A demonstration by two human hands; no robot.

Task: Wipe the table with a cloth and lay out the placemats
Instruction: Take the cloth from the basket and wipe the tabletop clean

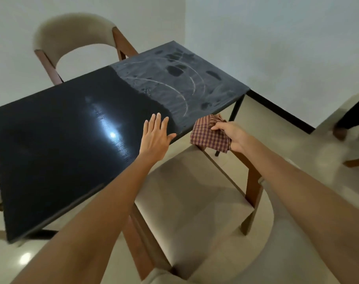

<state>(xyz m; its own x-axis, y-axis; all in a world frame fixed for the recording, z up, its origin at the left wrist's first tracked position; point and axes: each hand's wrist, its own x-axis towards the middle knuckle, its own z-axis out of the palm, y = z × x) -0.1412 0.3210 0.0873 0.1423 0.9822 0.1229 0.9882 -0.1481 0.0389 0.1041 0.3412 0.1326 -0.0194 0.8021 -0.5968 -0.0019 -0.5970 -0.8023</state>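
The chair (195, 201) stands nearest, tucked below the worktop (61, 150). The left hand (155, 138) lies flat on the dark top, its fingers (158, 121) straight and slightly spread. The right hand (230, 136) pinches the checked cloth (207, 136) just off the near edge (beside the dusty part). The cloth looks soft and light; best bunched in the palm.

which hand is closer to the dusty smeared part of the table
Left. The left hand lies flat on the table, fingertips at the edge of the smeared patch. The right hand is off the near edge, gripping the cloth.
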